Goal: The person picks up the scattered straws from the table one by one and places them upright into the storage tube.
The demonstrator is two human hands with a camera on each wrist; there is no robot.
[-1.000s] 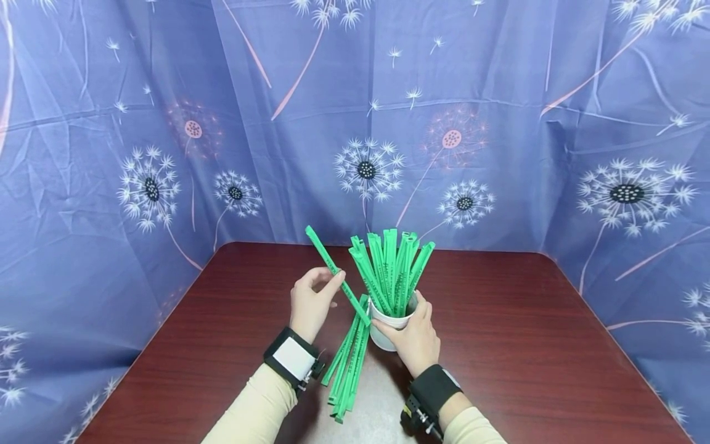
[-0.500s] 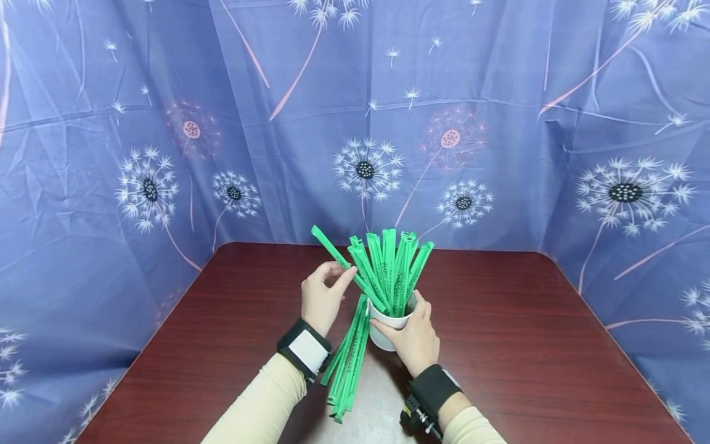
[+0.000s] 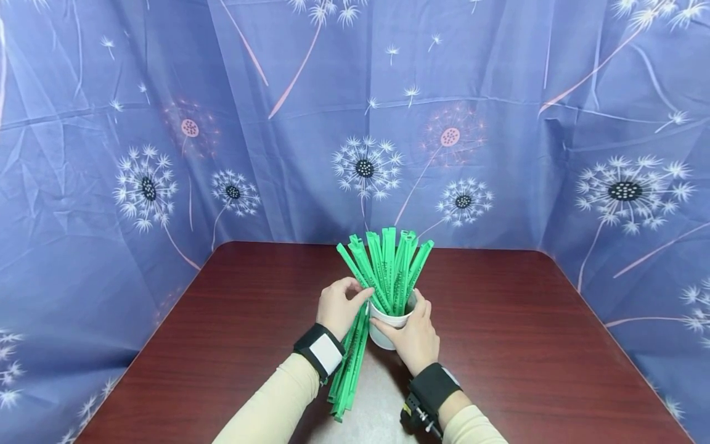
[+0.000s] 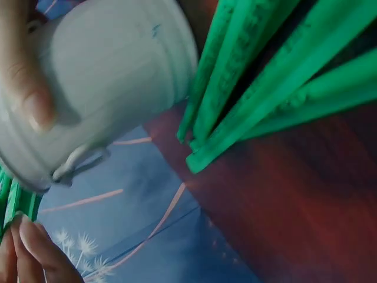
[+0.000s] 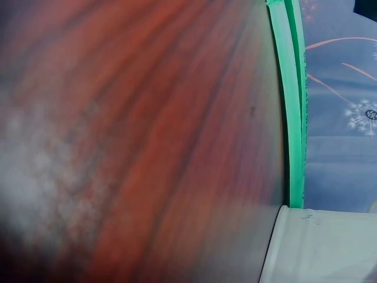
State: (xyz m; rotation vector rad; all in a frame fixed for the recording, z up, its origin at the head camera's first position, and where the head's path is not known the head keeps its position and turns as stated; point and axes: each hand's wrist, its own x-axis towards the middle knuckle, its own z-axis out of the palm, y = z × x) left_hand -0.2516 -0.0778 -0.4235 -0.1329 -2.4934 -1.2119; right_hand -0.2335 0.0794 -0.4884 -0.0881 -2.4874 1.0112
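My left hand [image 3: 339, 306] pinches a slim green wrapped stick [image 3: 349, 260] at the left of a small white bucket [image 3: 383, 339]. This stick leans left, its lower end at the bucket's mouth. Several like green sticks [image 3: 391, 265] stand fanned out in the bucket. My right hand [image 3: 417, 341] grips the bucket's right side, thumb across its front. In the left wrist view, the bucket [image 4: 118, 65] shows a handle lug near its rim, and the left fingertips [image 4: 35, 247] are at the sticks. Loose green sticks [image 3: 353, 370] lie left of the bucket, partly behind the left wrist.
A dark red wooden table [image 3: 527, 345] lies beneath everything. Blue dandelion-print cloth [image 3: 299, 172] hangs behind and at both sides. In the right wrist view, loose sticks [image 5: 288, 112] lie beside the bucket [image 5: 330, 247].
My left hand has moved right and down, bringing its stick from beside the bucket into its mouth against the others. My right hand stays on the bucket.
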